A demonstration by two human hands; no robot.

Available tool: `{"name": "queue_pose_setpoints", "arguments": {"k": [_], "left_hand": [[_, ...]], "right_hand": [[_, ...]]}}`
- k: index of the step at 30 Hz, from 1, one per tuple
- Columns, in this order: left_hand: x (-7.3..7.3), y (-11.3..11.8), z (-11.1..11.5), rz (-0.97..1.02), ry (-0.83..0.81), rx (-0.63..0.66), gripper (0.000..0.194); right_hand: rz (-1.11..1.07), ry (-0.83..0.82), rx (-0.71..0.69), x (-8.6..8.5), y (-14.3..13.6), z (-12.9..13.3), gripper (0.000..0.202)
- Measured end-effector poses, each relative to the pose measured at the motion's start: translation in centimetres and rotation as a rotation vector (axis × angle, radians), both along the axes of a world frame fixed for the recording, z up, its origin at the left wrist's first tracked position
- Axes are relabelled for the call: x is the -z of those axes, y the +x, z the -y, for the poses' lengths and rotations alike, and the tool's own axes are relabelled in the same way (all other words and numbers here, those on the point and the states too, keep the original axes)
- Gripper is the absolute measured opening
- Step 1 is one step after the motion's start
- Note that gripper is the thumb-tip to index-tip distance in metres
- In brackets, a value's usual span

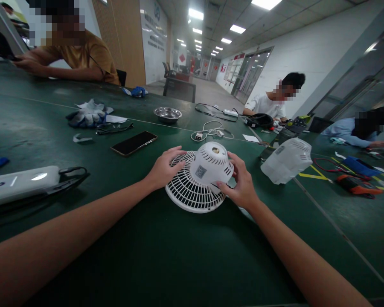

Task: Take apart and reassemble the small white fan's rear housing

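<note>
White fan head (208,169), slatted grille (192,200) underneath

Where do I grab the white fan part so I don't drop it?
Probably around the rounded housing, coming from the right. It bulges above the slatted grille, so there's a full curve to wrap around. The grille shows mostly to the left and toward you, so it should be less in the way on the right.

A phone (134,143) lies on the bench (179,256), ahead-left of the left hand (166,167), gloves (91,114) farther off. 1 metal bowl (167,115) sits beyond that hand. Well right of the right hand (241,183), 1 orange meter (358,186) lies near yellow tape (313,175).
</note>
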State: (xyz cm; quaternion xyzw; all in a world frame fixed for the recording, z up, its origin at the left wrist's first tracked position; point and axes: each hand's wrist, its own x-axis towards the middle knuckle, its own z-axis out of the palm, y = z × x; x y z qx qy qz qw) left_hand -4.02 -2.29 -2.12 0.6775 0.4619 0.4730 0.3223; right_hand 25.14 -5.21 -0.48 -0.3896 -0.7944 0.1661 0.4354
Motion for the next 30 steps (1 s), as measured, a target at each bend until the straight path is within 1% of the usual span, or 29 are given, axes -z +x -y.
{"name": "queue_pose_setpoints", "arguments": {"k": [2, 4, 5, 7, 8, 10, 12, 14, 16, 20, 24, 30], "left_hand": [[-0.6, 0.0, 0.6, -0.090, 0.112, 0.137, 0.046], [-1.2, 0.1, 1.1, -0.115, 0.144, 0.245, 0.056], [-1.5, 0.2, 1.2, -0.110, 0.146, 0.277, 0.063], [-1.8, 0.3, 1.2, -0.102, 0.148, 0.296, 0.075], [-2.0, 0.3, 1.2, -0.120, 0.158, 0.302, 0.077], [-2.1, 0.2, 1.0, -0.204, 0.190, 0.322, 0.071], [-2.2, 0.1, 0.9, -0.297, 0.220, 0.348, 0.062], [-2.1, 0.1, 0.9, -0.349, 0.234, 0.358, 0.060], [-2.1, 0.2, 1.0, -0.367, 0.224, 0.351, 0.061], [-2.1, 0.2, 1.0, -0.366, 0.200, 0.347, 0.058], [-2.2, 0.3, 1.0, -0.318, 0.174, 0.342, 0.053], [-2.3, 0.2, 1.2, -0.252, 0.145, 0.337, 0.044]], "right_hand": [[0.062, 0.033, 0.028, -0.3, 0.0, 0.1, 0.087], [0.113, 0.059, 0.059, -0.6, 0.0, 0.3, 0.088], [0.128, 0.065, 0.067, -0.7, 0.0, 0.3, 0.089], [0.143, 0.058, 0.055, -0.9, 0.1, 0.5, 0.090], [0.146, 0.054, 0.034, -1.0, 0.1, 0.5, 0.090], [0.159, 0.072, -0.025, -1.1, 0.1, 0.7, 0.090], [0.196, 0.124, -0.073, -1.3, 0.1, 0.8, 0.090], [0.233, 0.161, -0.093, -1.4, 0.0, 0.9, 0.091], [0.251, 0.153, -0.095, -1.4, -0.2, 1.0, 0.092], [0.246, 0.093, -0.069, -1.5, -0.4, 1.1, 0.096], [0.178, 0.018, -0.037, -1.4, -0.7, 1.1, 0.096], [0.129, -0.050, -0.069, -1.6, -0.8, 0.7, 0.093]]}}
